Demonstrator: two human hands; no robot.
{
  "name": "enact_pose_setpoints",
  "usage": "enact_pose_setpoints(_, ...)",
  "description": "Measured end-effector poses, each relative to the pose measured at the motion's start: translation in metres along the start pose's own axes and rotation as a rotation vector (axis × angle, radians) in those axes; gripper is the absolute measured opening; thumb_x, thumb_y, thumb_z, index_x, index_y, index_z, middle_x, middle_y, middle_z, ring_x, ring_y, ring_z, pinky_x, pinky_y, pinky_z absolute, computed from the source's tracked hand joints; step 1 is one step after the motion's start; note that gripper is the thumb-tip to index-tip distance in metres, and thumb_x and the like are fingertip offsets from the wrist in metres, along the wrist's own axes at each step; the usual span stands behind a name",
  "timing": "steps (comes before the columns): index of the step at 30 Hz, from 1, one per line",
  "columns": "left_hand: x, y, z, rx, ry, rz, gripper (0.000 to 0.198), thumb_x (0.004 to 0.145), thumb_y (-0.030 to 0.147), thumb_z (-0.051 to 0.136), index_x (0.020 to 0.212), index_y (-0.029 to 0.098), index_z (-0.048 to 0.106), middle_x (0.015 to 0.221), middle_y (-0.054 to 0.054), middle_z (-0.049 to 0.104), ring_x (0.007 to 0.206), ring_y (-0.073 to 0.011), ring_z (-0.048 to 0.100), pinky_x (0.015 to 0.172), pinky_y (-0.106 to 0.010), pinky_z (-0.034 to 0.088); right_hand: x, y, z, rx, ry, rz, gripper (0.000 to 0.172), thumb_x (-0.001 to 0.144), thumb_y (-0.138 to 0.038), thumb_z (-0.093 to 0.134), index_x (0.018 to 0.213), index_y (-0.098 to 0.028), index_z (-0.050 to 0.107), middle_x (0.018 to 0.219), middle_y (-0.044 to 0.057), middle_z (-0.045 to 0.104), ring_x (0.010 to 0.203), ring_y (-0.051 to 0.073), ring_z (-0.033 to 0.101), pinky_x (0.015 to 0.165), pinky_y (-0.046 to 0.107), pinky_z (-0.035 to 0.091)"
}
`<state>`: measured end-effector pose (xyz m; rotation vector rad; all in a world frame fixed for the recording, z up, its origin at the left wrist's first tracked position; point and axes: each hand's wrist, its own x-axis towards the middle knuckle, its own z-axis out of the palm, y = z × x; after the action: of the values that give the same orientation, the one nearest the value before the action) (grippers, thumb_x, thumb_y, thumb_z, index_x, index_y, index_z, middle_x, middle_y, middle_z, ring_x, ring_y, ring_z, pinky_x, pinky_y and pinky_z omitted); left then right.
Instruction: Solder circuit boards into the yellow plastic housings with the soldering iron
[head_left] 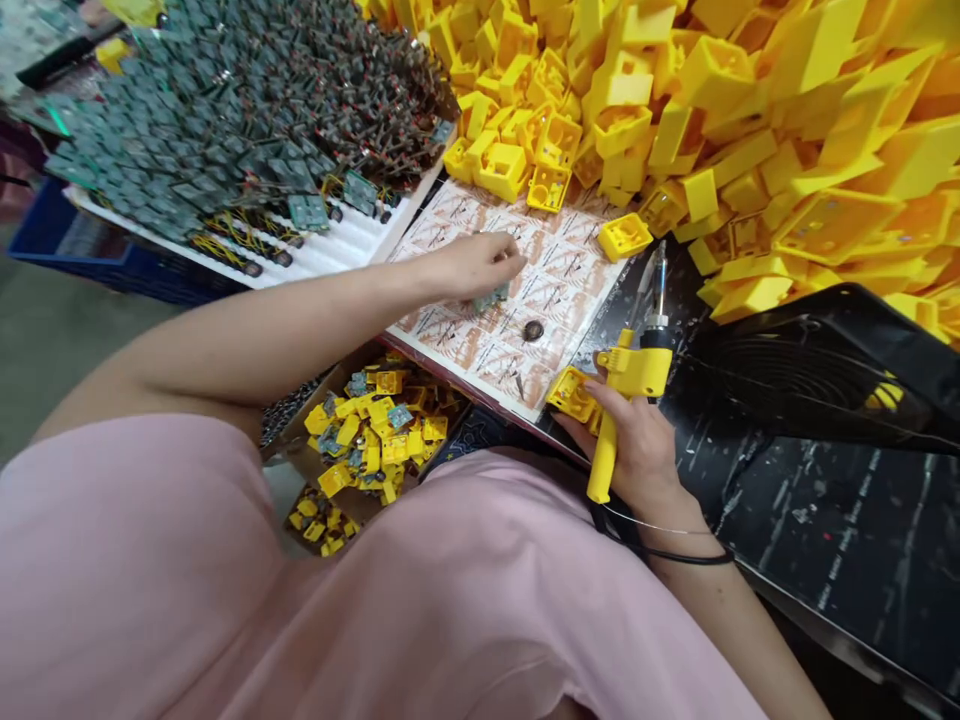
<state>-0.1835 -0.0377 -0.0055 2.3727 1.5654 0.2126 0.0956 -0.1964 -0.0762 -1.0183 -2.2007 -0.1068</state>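
My left hand (487, 262) is curled over a small green circuit board (491, 299) just above the patterned work board (465, 215); the fingers partly hide it. A dark round part, like a small speaker (532, 330), lies nearby on the patterned surface. My right hand (643, 445) is wrapped round a yellow soldering gun (639, 372), its metal tip pointing up and away. Between the thumb and fingers of that same hand sits an open yellow plastic housing (574, 392), at the work board's near right corner.
Green circuit boards with wires (262, 120) are piled on white foam (345, 246) at left. Yellow housings (750, 120) heap along the back and right. A black fan-like object (817, 370) stands at right. Below the table edge, a box (300, 440) holds housings and boards.
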Motion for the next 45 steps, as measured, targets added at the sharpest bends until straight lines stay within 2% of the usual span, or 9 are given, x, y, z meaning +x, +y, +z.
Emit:
enact_pose_setpoints(3,-0.027,-0.011,0.007,0.032,-0.086,0.013,0.046,0.098,0.036,0.052,0.14,0.019,0.065,0.137,-0.014,0.07,0.116,-0.0252,0.072,0.105,-0.04,0.057,0.0,0.0,-0.001,0.028,-0.017,0.021,0.068,0.092,-0.02,0.077,0.153,-0.025,0.046,0.107,0.006,0.077,0.086,0.023,0.075,0.075,0.032,0.059)
enact_pose_setpoints(5,-0.047,-0.013,-0.002,0.118,-0.055,0.034,0.047,0.098,0.033,0.051,0.14,0.019,0.067,0.149,-0.015,0.063,0.129,-0.0303,0.067,0.112,-0.046,0.053,0.0,0.0,0.0,0.035,-0.019,0.036,0.067,0.093,-0.021,0.077,0.152,-0.024,0.046,0.106,0.006,0.077,0.089,0.024,0.075,0.078,0.033,0.059)
enact_pose_setpoints(10,-0.069,-0.004,-0.017,0.283,-0.054,0.036,0.034,0.099,0.03,0.05,0.119,0.025,0.078,0.126,-0.008,0.074,0.123,-0.0313,0.068,0.104,-0.044,0.053,-0.001,0.002,0.001,0.03,-0.037,0.032,0.073,0.093,-0.029,0.079,0.156,-0.027,0.042,0.113,0.007,0.077,0.097,0.026,0.077,0.096,0.04,0.057)
enact_pose_setpoints(19,-0.048,0.0,0.006,0.166,-0.149,0.12,0.027,0.096,0.034,0.061,0.111,0.023,0.08,0.112,-0.008,0.078,0.112,-0.0281,0.071,0.107,-0.046,0.05,0.0,0.0,-0.001,0.036,-0.044,0.022,0.067,0.094,-0.038,0.08,0.15,-0.024,0.045,0.112,0.008,0.077,0.098,0.026,0.076,0.097,0.042,0.055)
enact_pose_setpoints(26,-0.062,-0.011,0.019,-0.134,-0.006,0.139,0.03,0.092,0.037,0.057,0.101,0.022,0.081,0.103,-0.007,0.081,0.098,-0.0231,0.074,0.098,-0.039,0.056,0.0,0.001,-0.002,-0.005,-0.049,0.013,0.06,0.095,-0.041,0.078,0.145,-0.025,0.048,0.111,0.007,0.077,0.092,0.025,0.075,0.09,0.042,0.058)
enact_pose_setpoints(31,-0.077,-0.007,0.029,-0.132,0.061,0.052,0.031,0.095,0.037,0.053,0.107,0.023,0.078,0.101,-0.004,0.082,0.098,-0.0218,0.074,0.121,-0.051,0.042,0.004,0.001,-0.002,-0.026,-0.003,-0.024,0.053,0.097,-0.036,0.076,0.141,-0.024,0.05,0.107,0.005,0.076,0.086,0.021,0.075,0.077,0.036,0.06)
enact_pose_setpoints(35,-0.088,-0.003,0.037,-0.138,0.122,0.051,0.031,0.099,0.04,0.051,0.108,0.025,0.077,0.104,-0.003,0.081,0.101,-0.0219,0.072,0.128,-0.055,0.033,0.006,-0.003,-0.005,-0.012,-0.02,-0.017,0.053,0.099,-0.037,0.075,0.143,-0.025,0.049,0.114,0.007,0.076,0.096,0.024,0.077,0.086,0.04,0.063)
enact_pose_setpoints(41,-0.098,0.023,0.061,-0.265,0.223,0.248,0.025,0.1,0.041,0.059,0.093,0.025,0.076,0.091,0.0,0.079,0.099,-0.0228,0.071,0.128,-0.061,0.03,0.011,-0.012,-0.002,0.011,-0.03,0.023,0.05,0.099,-0.047,0.074,0.138,-0.023,0.057,0.092,0.003,0.075,0.082,0.022,0.075,0.086,0.039,0.063)
enact_pose_setpoints(45,-0.095,0.042,0.073,-0.273,0.223,0.27,0.021,0.101,0.036,0.06,0.093,0.024,0.074,0.091,0.0,0.078,0.101,-0.0219,0.07,0.125,-0.056,0.037,0.015,-0.013,-0.026,0.04,0.053,0.019,0.041,0.092,-0.044,0.083,0.125,-0.025,0.067,0.081,-0.002,0.074,0.07,0.017,0.072,0.077,0.032,0.061)
